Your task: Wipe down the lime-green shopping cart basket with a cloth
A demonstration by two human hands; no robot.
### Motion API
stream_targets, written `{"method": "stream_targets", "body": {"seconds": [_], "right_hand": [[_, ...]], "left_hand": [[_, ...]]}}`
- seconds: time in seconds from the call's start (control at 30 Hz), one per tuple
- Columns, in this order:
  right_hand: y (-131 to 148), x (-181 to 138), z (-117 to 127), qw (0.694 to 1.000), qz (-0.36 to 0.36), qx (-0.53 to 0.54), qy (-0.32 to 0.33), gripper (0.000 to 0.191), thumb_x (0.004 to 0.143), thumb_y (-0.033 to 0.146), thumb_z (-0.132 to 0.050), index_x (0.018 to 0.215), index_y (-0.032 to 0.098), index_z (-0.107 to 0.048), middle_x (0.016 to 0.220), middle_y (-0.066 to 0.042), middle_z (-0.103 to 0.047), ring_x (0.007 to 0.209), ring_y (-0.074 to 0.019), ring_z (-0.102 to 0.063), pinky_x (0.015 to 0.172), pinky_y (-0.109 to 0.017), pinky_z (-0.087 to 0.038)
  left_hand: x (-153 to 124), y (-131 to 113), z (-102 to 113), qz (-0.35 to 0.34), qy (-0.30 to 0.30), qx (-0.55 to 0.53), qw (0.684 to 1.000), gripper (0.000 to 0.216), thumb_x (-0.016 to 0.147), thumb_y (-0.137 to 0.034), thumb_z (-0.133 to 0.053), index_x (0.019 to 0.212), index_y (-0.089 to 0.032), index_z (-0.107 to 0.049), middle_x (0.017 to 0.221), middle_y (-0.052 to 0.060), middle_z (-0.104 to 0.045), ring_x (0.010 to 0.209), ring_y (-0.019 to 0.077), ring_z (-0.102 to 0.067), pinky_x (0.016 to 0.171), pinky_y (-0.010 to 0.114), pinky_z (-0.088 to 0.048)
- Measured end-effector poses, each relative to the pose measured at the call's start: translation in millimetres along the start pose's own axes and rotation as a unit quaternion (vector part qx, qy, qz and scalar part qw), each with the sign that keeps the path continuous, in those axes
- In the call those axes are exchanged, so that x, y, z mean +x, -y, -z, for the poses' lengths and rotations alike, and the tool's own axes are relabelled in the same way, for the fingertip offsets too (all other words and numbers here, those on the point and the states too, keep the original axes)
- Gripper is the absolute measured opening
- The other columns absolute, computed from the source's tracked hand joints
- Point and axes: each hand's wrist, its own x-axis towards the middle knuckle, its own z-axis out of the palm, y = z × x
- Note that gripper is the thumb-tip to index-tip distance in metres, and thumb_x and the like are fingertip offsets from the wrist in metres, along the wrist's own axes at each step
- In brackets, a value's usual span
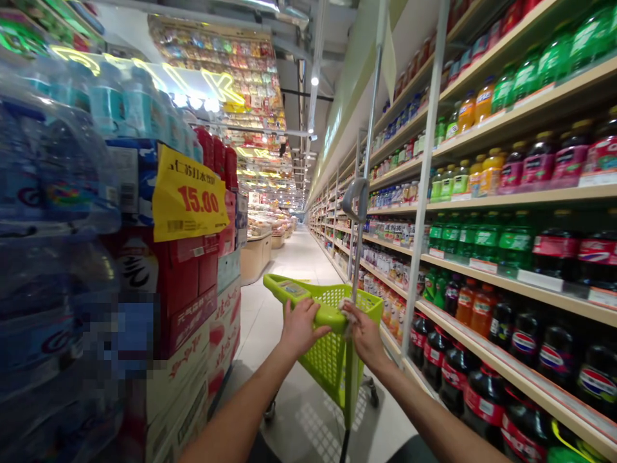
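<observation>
A lime-green shopping cart (332, 357) stands in the aisle just ahead of me. My left hand (299, 326) is wrapped over its handle bar (324, 314). My right hand (362, 334) is closed at the right end of the bar, where a thin upright pole (360, 251) rises from the cart; a small white scrap, like paper or cloth, shows between its fingers. Both forearms reach forward from the bottom of the view.
Shelves of soda bottles (506, 244) run along the right. On the left stands a stack of water bottle packs (62, 167) and red cartons (193, 283) with a yellow 15.00 price sign (189, 196). The tiled aisle floor (294, 257) stretches ahead.
</observation>
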Motion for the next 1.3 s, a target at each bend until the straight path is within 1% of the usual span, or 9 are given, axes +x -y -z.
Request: {"method": "stream_targets", "body": {"seconds": [0.07,0.17,0.3,0.4,0.57,0.7,0.9,1.13,1.3], "right_hand": [[17,1,2,0.999,-0.029,0.025,-0.006,0.047,0.072,0.008,-0.035,0.112,0.017,-0.056,0.101,-0.007,-0.065,0.095,-0.0186,-0.06,0.087,-0.038,-0.048],[31,2,9,1.0,0.02,0.015,0.017,0.051,0.068,0.006,-0.037,0.113,0.023,-0.056,0.105,-0.003,-0.064,0.101,-0.0177,-0.057,0.091,-0.037,-0.045],[15,0,25,0.993,0.095,-0.066,0.021,0.047,0.067,0.008,-0.041,0.109,0.02,-0.059,0.113,-0.007,-0.059,0.107,-0.0215,-0.052,0.095,-0.043,-0.04],[1,-3,32,0.993,0.065,-0.102,-0.002,0.044,0.072,0.013,-0.043,0.114,0.019,-0.055,0.117,-0.009,-0.056,0.111,-0.0225,-0.05,0.095,-0.044,-0.04],[7,-9,14,0.987,0.095,-0.133,0.004,0.052,0.068,0.005,-0.039,0.116,0.018,-0.053,0.119,-0.009,-0.055,0.115,-0.0218,-0.046,0.099,-0.044,-0.036],[3,-7,11,0.976,0.14,-0.168,0.027,0.051,0.069,0.003,-0.037,0.114,0.018,-0.056,0.12,-0.009,-0.055,0.117,-0.0219,-0.044,0.099,-0.045,-0.036],[-25,4,43,0.975,0.037,-0.216,-0.035,0.055,0.064,0.003,-0.038,0.114,0.016,-0.055,0.115,-0.011,-0.057,0.11,-0.0235,-0.05,0.096,-0.047,-0.039],[4,3,5,0.985,0.125,-0.12,0.016,0.054,0.068,0.002,-0.036,0.116,0.017,-0.054,0.12,-0.009,-0.054,0.119,-0.0207,-0.042,0.102,-0.044,-0.033],[7,16,4,0.999,-0.011,-0.022,-0.026,0.045,0.081,0.022,-0.04,0.125,0.014,-0.044,0.121,-0.012,-0.054,0.112,-0.0231,-0.049,0.096,-0.043,-0.039]], "left_hand": [[0,-18,-6,0.002,-0.018,0.008,1.0,0.044,0.072,-0.046,-0.057,0.108,-0.021,-0.051,0.117,0.008,-0.054,0.116,0.0262,-0.041,0.101,0.053,-0.016],[1,-34,-10,-0.018,-0.022,0.023,0.999,0.04,0.074,-0.042,-0.055,0.106,-0.019,-0.052,0.109,0.008,-0.057,0.11,0.0254,-0.044,0.102,0.05,-0.016],[6,-23,-5,-0.032,-0.001,0.028,0.999,0.051,0.073,-0.047,-0.054,0.115,-0.02,-0.047,0.122,0.01,-0.05,0.118,0.0271,-0.038,0.104,0.051,-0.01],[8,-10,-5,0.0,0.015,0.036,0.999,0.058,0.073,-0.049,-0.052,0.122,-0.019,-0.04,0.134,0.012,-0.039,0.126,0.0286,-0.028,0.103,0.053,-0.012],[6,-24,-15,0.028,0.005,0.047,0.998,0.057,0.076,-0.044,-0.051,0.125,-0.019,-0.037,0.135,0.013,-0.038,0.127,0.0296,-0.026,0.103,0.053,-0.014],[4,-25,-14,-0.019,0.007,0.044,0.999,0.052,0.077,-0.039,-0.05,0.124,-0.021,-0.038,0.133,0.01,-0.041,0.126,0.0259,-0.03,0.105,0.051,-0.012],[3,-17,-11,-0.002,0.028,0.04,0.999,0.056,0.074,-0.031,-0.052,0.126,-0.025,-0.034,0.138,0.008,-0.034,0.129,0.0261,-0.024,0.103,0.055,-0.012],[-1,-30,-13,-0.026,0.024,0.021,0.999,0.058,0.071,-0.03,-0.054,0.126,-0.024,-0.035,0.137,0.008,-0.036,0.128,0.0264,-0.026,0.104,0.055,-0.012],[12,-34,3,0.015,-0.017,-0.09,0.996,0.046,0.077,-0.028,-0.047,0.121,-0.021,-0.042,0.133,0.008,-0.042,0.124,0.0221,-0.033,0.105,0.049,-0.017]]}}
